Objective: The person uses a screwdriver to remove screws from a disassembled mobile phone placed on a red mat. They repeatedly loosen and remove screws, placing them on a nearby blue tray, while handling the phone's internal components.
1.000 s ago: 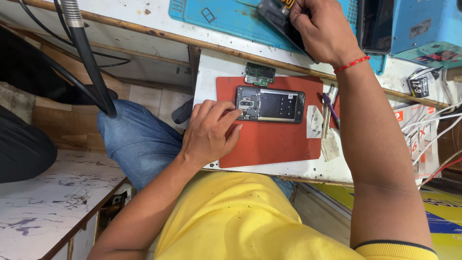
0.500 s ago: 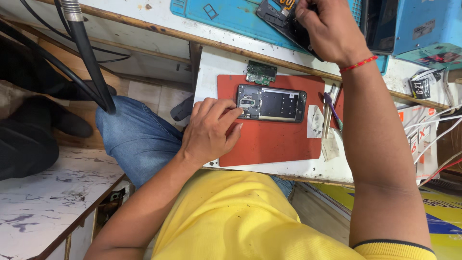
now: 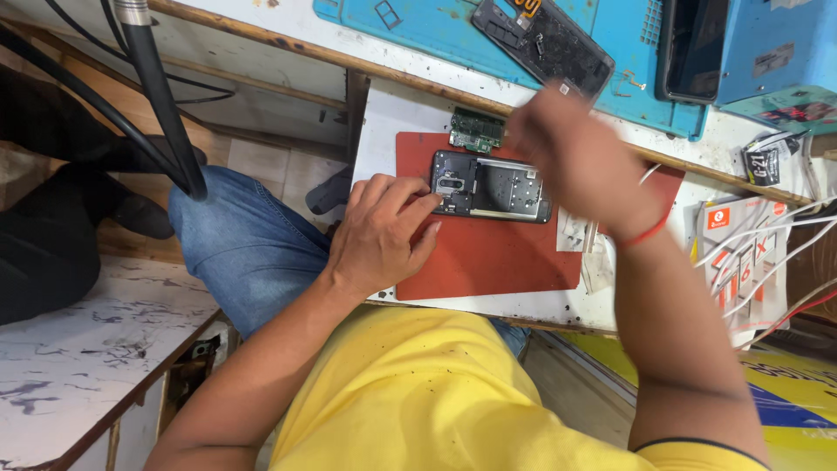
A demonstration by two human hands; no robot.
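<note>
left hand (image 3: 379, 231): my fingers spread, pressing opened phone (image 3: 493, 185) on red mat (image 3: 488, 257)
right hand (image 3: 580, 157): blurred above phone, grip can't tell

My left hand (image 3: 377, 235) pins the opened phone (image 3: 493, 185) at its nine o'clock end, so that side is blocked. At its twelve o'clock a small green board (image 3: 476, 131) crowds the edge. My right hand (image 3: 580, 157) hangs blurred over its three o'clock end. Bare red mat (image 3: 488, 257) lies open at six o'clock. White cables (image 3: 767, 253) clutter the counter (image 3: 392, 109) further toward three o'clock.
</note>
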